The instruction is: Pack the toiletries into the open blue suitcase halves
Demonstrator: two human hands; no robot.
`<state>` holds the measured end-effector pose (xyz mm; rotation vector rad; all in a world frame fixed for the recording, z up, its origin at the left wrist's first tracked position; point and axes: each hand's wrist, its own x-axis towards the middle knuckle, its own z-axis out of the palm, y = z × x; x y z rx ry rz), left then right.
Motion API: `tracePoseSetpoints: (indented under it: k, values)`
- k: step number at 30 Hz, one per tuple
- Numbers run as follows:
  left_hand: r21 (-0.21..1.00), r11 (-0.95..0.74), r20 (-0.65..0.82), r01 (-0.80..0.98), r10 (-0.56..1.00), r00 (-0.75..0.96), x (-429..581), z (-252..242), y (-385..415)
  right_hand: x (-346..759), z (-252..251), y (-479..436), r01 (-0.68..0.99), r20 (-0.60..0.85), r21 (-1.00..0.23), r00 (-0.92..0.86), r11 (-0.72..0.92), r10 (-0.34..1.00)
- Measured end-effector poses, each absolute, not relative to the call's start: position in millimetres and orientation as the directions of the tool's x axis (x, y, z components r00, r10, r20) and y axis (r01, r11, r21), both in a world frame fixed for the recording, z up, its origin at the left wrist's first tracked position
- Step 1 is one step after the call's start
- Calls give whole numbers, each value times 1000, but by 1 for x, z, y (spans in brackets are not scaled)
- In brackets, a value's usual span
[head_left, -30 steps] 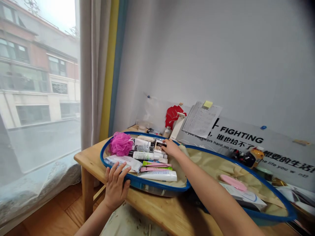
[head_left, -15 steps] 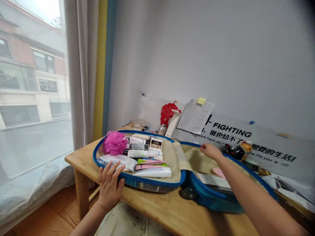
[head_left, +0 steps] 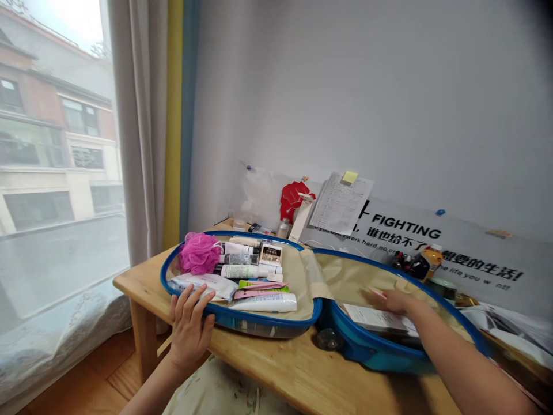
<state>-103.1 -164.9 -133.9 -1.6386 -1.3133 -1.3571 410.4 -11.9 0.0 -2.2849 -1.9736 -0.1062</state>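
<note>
A blue-rimmed suitcase point(head_left: 276, 329) lies opened flat on the wooden table. My left hand point(head_left: 189, 325) rests on the near left rim with its fingers stretched out, holding nothing. Close to it in the left half are a white soft pack point(head_left: 205, 286), a pink bath puff point(head_left: 199, 253), several tubes, a white tube point(head_left: 265, 302) and a box of cotton swabs point(head_left: 271, 254). My right hand point(head_left: 395, 301) reaches into the right half, at a small pink thing point(head_left: 380, 294). Its fingers are blurred, so their grip is unclear. A white flat box point(head_left: 371, 316) lies beside it.
Behind the case, a white narrow box point(head_left: 301, 218) and a small bottle point(head_left: 283, 227) stand by the wall. An orange bottle point(head_left: 432, 258) and a jar point(head_left: 443, 290) are at the back right. The table's near edge point(head_left: 259, 369) runs along the front.
My right hand has gone from the far rim of the right half down into it, to the pink thing. My left hand stays on the near rim.
</note>
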Motion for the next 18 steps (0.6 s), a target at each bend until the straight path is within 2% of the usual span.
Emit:
tracePoseSetpoints:
  k: [3,6,8,10,14,18]
  values:
    - [114,-302,955,947,294,-21,-102,-134,-165,395,20,-16,974,129,-45,224,-220,966]
    - [124,-293,951,948,307,-30,-103,-136,-164,362,45,-22,982,243,-85,182,-167,953]
    - [128,-292,950,948,310,-33,-103,-138,-163,327,57,-28,992,324,-116,79,-44,943]
    - [127,-296,951,947,306,-31,-103,-139,-163,283,65,-37,980,374,-135,-87,147,923]
    - [132,-302,949,944,313,-33,-103,-138,-163,185,62,-61,832,385,-146,-450,535,806]
    - [141,-298,948,944,314,-42,-104,-139,-163,101,45,-80,664,398,-181,-626,726,671]
